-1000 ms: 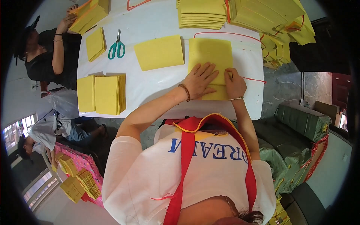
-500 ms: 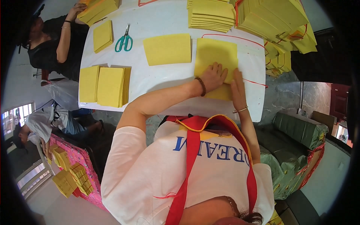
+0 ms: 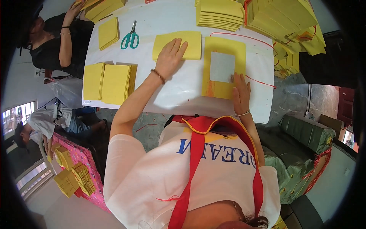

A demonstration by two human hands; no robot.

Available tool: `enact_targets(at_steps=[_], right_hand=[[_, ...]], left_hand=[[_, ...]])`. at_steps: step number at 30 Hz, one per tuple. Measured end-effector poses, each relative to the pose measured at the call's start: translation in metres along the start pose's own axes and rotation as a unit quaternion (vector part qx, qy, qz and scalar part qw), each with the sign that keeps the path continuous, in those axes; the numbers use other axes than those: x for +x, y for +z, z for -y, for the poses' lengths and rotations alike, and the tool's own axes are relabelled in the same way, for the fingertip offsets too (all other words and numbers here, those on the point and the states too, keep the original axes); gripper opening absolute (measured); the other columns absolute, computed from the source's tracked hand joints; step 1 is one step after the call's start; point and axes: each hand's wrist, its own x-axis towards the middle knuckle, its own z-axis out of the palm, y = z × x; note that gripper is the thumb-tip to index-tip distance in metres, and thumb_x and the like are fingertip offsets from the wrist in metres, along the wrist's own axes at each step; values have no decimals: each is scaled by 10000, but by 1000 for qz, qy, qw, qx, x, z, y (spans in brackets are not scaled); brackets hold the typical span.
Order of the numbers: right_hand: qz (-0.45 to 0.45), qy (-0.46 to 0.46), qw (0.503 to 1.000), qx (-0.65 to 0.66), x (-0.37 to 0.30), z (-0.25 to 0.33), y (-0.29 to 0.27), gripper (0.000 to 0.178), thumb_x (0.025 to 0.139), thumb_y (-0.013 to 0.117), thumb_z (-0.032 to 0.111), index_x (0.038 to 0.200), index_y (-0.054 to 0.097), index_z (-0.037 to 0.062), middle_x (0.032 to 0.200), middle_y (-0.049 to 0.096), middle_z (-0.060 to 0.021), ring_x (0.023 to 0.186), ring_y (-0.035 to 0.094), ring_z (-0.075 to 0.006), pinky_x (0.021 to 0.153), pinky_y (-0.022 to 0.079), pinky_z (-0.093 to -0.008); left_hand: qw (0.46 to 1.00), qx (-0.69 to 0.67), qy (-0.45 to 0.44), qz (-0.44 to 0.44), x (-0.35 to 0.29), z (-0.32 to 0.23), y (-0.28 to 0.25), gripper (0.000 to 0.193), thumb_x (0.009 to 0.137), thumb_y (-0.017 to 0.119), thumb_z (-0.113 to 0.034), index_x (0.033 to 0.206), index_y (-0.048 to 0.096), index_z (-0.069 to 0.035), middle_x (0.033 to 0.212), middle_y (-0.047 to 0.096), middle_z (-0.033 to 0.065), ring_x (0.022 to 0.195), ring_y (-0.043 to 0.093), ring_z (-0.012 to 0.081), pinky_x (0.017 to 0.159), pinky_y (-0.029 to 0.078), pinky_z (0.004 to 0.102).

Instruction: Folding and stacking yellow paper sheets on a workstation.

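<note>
My left hand (image 3: 170, 59) rests, fingers stretched, on a yellow paper stack (image 3: 190, 38) in the middle of the table. To its right lies a yellow paper piece (image 3: 225, 45) with a pale grey rectangle (image 3: 222, 66) on its face and an orange strip below that. At this piece's right edge is my right hand (image 3: 241, 91), fingers extended and holding nothing. Teal-handled scissors (image 3: 130, 38) lie left of my left hand, tips pointing away from me.
More yellow stacks (image 3: 116, 84) sit at the table's left. Tall yellow bundles (image 3: 280, 19) stand at the far right, with red cord (image 3: 240, 35) nearby. A co-worker's hand (image 3: 72, 13) touches yellow stacks at the far left. Green-wrapped bales (image 3: 301, 152) are at my right.
My left hand has left the right-hand yellow paper and moved left onto the middle stack. The grey rectangle and orange strip now show. My right hand has shifted slightly nearer.
</note>
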Motion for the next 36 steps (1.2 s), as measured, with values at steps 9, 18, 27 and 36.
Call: enact_targets(at_steps=[9, 18, 27, 36], right_hand=[[37, 6, 993, -115, -3, -8, 11, 386, 900, 448, 273, 1260, 493, 141, 1380, 393, -57, 1313, 292, -286, 1047, 171, -528], [-14, -25, 991, -130, -1, -9, 15, 370, 854, 537, 236, 1206, 536, 124, 1324, 459, -55, 1266, 363, -296, 986, 311, -459], [-20, -41, 989, -138, 0, -9, 14, 369, 858, 530, 250, 1206, 532, 129, 1317, 461, -57, 1252, 376, -299, 978, 318, -460], [6, -55, 984, -168, -1, -5, 9, 392, 843, 545, 235, 1218, 527, 123, 1346, 431, -67, 1271, 353, -301, 980, 336, -402]], left_hand=[[994, -61, 2, 91, -20, 23, 51, 557, 721, 604, -114, 1251, 451, -36, 1258, 466, 179, 1152, 439, 319, 947, 382, 404], [987, -53, 79, 130, -14, 37, 40, 480, 857, 543, -282, 1265, 441, -50, 1257, 456, 180, 1108, 455, 317, 904, 397, 403], [982, -22, 96, 159, -24, 31, 42, 520, 860, 531, -362, 1309, 410, -127, 1302, 414, 163, 1134, 432, 306, 917, 374, 407], [973, -86, 64, 206, 0, 40, 27, 437, 890, 467, -405, 1255, 485, -166, 1273, 440, 134, 1154, 411, 288, 932, 333, 427]])
